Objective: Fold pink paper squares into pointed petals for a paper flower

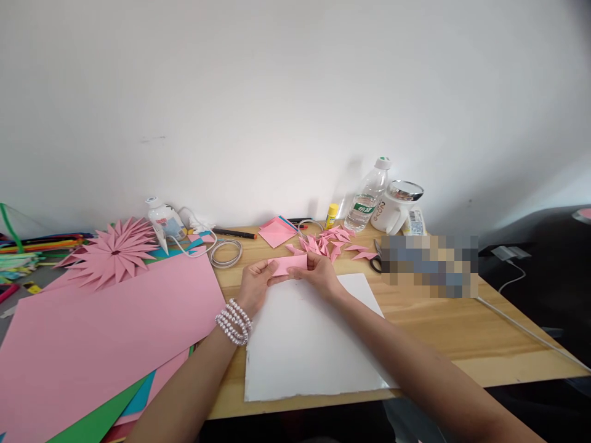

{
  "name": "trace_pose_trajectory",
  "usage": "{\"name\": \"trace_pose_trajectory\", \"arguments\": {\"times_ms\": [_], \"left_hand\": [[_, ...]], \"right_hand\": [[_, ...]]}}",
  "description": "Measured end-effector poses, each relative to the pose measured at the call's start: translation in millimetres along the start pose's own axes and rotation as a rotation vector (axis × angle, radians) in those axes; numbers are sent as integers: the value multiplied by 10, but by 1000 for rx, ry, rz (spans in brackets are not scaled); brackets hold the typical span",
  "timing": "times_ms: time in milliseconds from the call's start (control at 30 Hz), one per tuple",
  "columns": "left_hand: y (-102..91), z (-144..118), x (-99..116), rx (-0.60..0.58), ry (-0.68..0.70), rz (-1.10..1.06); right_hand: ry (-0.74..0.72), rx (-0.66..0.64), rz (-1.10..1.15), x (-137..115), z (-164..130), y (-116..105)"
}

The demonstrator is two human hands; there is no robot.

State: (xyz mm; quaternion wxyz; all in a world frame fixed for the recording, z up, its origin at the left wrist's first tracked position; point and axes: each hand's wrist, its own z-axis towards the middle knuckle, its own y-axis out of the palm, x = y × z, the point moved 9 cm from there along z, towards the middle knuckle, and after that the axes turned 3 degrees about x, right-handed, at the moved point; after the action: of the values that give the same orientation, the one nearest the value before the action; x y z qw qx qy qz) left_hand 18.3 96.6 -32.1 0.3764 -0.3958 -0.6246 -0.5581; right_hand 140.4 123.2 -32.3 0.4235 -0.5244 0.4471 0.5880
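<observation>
Between my two hands is a small folded piece of pink paper [289,265], held up over the far end of a white board [314,344]. My left hand [257,282], with a beaded bracelet on the wrist, pinches the paper's left end. On its right end, my right hand [318,272] grips with thumb and fingers. Just behind the paper lies a heap of folded pink paper pieces [323,245]. A pink square of paper [277,230] rests farther back, near a yellow glue stick [331,216].
Large pink sheets [115,326] and a pink paper pinwheel shape [115,252] cover the left. Along the wall stand a white bottle [167,220], a water bottle [368,195] and a white mug [394,208]. Scissors [376,261] lie right of the heap, beside a blurred-out patch.
</observation>
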Motion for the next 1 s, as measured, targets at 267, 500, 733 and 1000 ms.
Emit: {"name": "trace_pose_trajectory", "arguments": {"times_ms": [267,500,733,1000], "left_hand": [[41,-24,4,-32,6,0],[28,-33,1,-31,0,37],[76,-59,74,-37,10,124],[97,-104,95,-95,20,230]], "right_hand": [[-63,30,-163,-121,-51,7],[-102,104,-301,-119,-60,-35],[-51,35,-227,-72,-40,12],[-41,31,-216,-73,-34,11]]}}
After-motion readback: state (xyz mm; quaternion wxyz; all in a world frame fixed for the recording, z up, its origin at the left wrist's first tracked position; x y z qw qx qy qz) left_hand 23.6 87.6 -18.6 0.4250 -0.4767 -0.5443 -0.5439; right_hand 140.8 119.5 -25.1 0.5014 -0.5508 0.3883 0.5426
